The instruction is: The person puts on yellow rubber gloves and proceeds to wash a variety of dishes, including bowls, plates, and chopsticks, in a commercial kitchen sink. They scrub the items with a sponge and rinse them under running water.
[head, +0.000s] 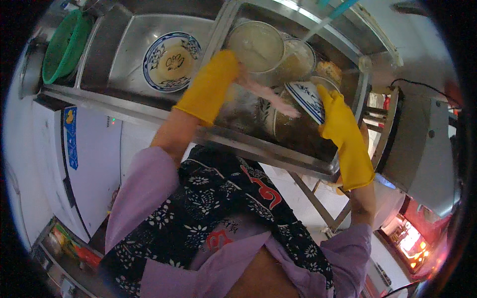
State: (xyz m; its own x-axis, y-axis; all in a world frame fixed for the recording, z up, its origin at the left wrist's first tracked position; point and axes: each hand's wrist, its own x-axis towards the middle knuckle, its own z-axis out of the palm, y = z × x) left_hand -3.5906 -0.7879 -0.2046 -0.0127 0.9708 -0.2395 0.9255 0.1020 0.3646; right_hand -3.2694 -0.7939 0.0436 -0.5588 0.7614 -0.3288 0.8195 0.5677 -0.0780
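My left hand [220, 80], in a yellow rubber glove and blurred, is above the divider of the stainless steel double sink [231, 136]. A wet pinkish cloth [274, 97] trails from it to the right, over the right basin. In my right hand [337, 123], also gloved in yellow, a white bowl with blue bands [306, 100] is gripped by its side and tilted. Beneath it, murky water covers part of the right basin. Large round bowls [257, 46] with cloudy liquid sit at that basin's far side, and another submerged bowl [274, 119] shows faintly.
A blue-patterned bowl [173, 61] rests in the left basin. A green plastic basket [65, 46] stands at the far left. A pale blue tube [331, 18] slants over the right basin. A white cabinet-like appliance [91, 149] is at left; a grey metal unit [421, 149] is at right.
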